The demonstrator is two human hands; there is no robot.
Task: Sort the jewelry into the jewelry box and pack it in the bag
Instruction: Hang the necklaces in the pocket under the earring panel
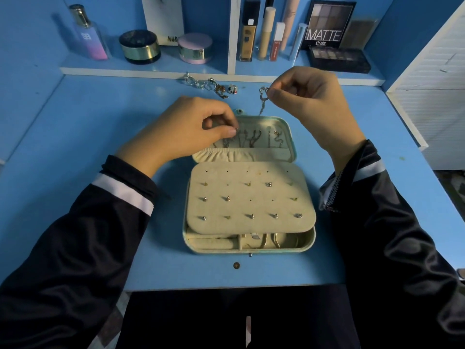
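A pale green jewelry box (311, 241) lies open in the middle of the blue desk. Its cream earring panel (251, 192) carries several studs, and chains hang in the raised lid (289, 132). My left hand (191, 127) pinches a small piece at the lid's left hooks. Above the lid's far edge, my right hand (309, 102) pinches a silver chain (263, 99) that dangles down. Several loose rings and charms (208, 84) lie at the back of the desk. No bag is in view.
A shelf behind the desk holds a perfume bottle (88, 34), two round jars (139, 46), several makeup tubes (266, 34) and eyeshadow palettes (329, 23). A small round button (236, 265) lies near the desk's front edge. A white panel (432, 84) stands at the right.
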